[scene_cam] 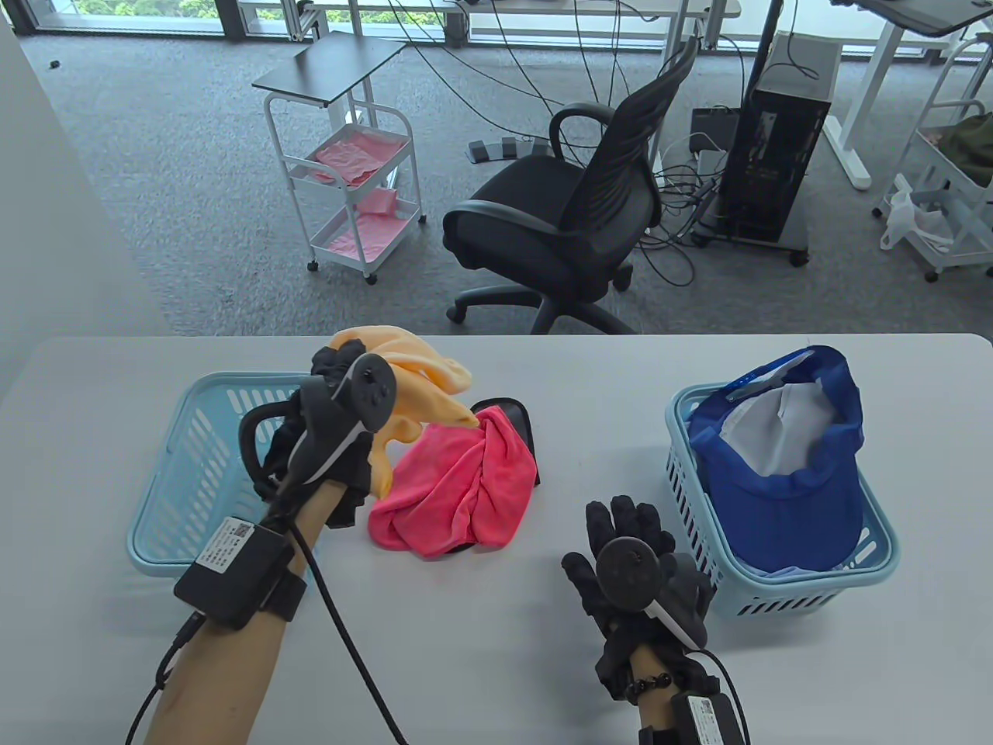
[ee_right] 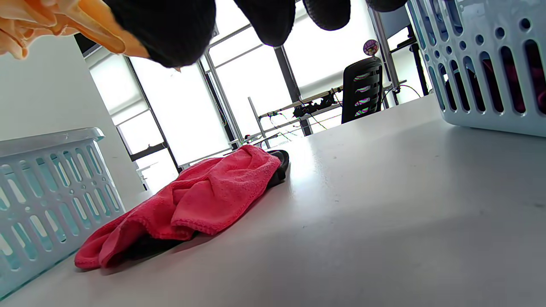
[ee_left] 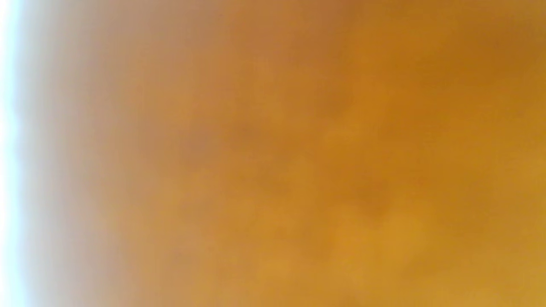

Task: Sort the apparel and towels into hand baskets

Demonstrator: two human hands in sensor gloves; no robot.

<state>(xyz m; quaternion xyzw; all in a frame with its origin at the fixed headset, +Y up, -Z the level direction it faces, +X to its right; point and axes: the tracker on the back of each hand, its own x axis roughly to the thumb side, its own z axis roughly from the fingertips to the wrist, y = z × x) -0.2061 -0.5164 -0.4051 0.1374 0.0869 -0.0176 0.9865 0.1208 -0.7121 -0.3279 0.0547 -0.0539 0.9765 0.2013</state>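
Observation:
My left hand (scene_cam: 330, 388) grips an orange towel (scene_cam: 411, 376) and holds it raised above the table, beside the left light-blue basket (scene_cam: 174, 497). The orange cloth fills the left wrist view (ee_left: 341, 170), blurred. A pink towel (scene_cam: 458, 489) lies crumpled mid-table over a black item (scene_cam: 516, 415); it also shows in the right wrist view (ee_right: 200, 200). My right hand (scene_cam: 621, 543) rests flat on the table with fingers spread, empty, just left of the right basket (scene_cam: 776, 594), which holds a blue cap (scene_cam: 791, 481).
The table's far edge runs behind the baskets. A black office chair (scene_cam: 574, 217) and a white cart (scene_cam: 349, 178) stand on the floor beyond. Bare tabletop (scene_cam: 481, 636) lies between my two hands.

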